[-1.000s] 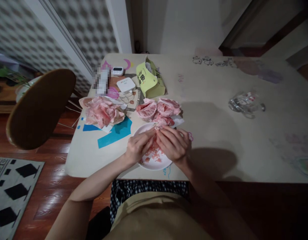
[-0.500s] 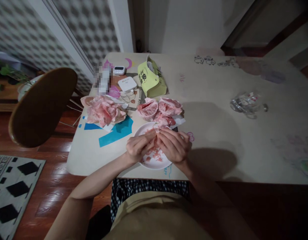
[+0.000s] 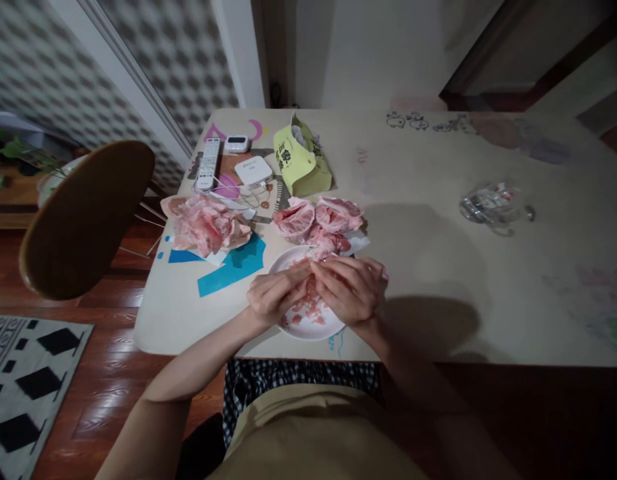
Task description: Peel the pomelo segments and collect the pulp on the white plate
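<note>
My left hand (image 3: 278,292) and my right hand (image 3: 351,287) meet fingertip to fingertip above a white plate (image 3: 282,261). Both are closed in a pinch on a small piece of pomelo, mostly hidden by the fingers. Loose bits of pink pomelo flesh (image 3: 312,311) lie scattered on the plate. Just beyond it sit opened pomelo pieces with pale pink pith, one on the left (image 3: 294,219) and another on the right (image 3: 339,215). A smaller torn piece (image 3: 328,241) lies nearest the plate's far edge. To the left rests a heap of pomelo peel (image 3: 205,223).
Blue paper (image 3: 233,267) lies left of the plate. Behind are a remote control (image 3: 209,163), a white box with a cable (image 3: 253,171), a small white device (image 3: 237,143) and a yellow-green paper wrapper (image 3: 302,160). Crumpled clear plastic (image 3: 489,205) lies right; a chair (image 3: 85,220) stands left.
My hands stay together over the plate, with my fingers slightly shifted. The whitish bit seen between the fingertips before is now hidden. The view has tilted a little.
</note>
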The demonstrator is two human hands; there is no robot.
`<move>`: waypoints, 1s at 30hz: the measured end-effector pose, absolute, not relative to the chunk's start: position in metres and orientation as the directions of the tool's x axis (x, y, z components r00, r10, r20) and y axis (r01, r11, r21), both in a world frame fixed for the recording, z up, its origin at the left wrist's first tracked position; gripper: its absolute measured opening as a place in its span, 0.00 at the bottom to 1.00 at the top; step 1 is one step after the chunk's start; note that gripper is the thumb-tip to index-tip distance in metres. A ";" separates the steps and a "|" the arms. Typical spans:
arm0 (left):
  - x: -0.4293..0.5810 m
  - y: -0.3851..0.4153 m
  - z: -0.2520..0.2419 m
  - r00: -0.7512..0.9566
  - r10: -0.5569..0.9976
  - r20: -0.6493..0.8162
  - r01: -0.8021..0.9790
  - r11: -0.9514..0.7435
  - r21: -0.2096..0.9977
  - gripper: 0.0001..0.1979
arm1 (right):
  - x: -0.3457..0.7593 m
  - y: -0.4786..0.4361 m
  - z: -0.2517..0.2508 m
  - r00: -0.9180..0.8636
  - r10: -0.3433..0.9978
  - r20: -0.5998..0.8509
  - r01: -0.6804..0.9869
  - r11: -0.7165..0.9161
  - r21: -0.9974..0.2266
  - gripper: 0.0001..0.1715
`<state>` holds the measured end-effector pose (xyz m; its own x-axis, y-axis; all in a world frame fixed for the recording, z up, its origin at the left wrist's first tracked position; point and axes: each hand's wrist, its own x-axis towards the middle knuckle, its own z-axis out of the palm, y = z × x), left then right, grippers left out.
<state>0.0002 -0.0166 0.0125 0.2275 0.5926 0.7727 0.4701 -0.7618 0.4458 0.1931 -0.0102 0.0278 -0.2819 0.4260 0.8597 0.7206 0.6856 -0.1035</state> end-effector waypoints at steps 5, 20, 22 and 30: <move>-0.005 -0.017 0.017 0.292 0.527 0.798 0.474 -0.804 0.358 0.22 | 0.195 -0.009 0.026 -0.246 0.465 0.850 0.766 0.631 -0.124 0.18; -0.018 -0.029 0.015 0.433 0.523 0.735 0.512 -0.813 0.277 0.29 | 0.196 -0.017 0.029 -0.381 0.398 0.835 0.623 0.777 -0.087 0.21; -0.019 -0.030 0.017 0.475 0.523 0.708 0.498 -0.823 0.274 0.29 | 0.196 -0.019 0.026 -0.378 0.388 0.841 0.627 0.775 -0.075 0.22; -0.014 -0.028 0.017 0.476 0.471 0.743 0.469 -0.851 0.238 0.26 | 0.199 -0.021 0.021 -0.386 0.409 0.827 0.646 0.759 -0.074 0.24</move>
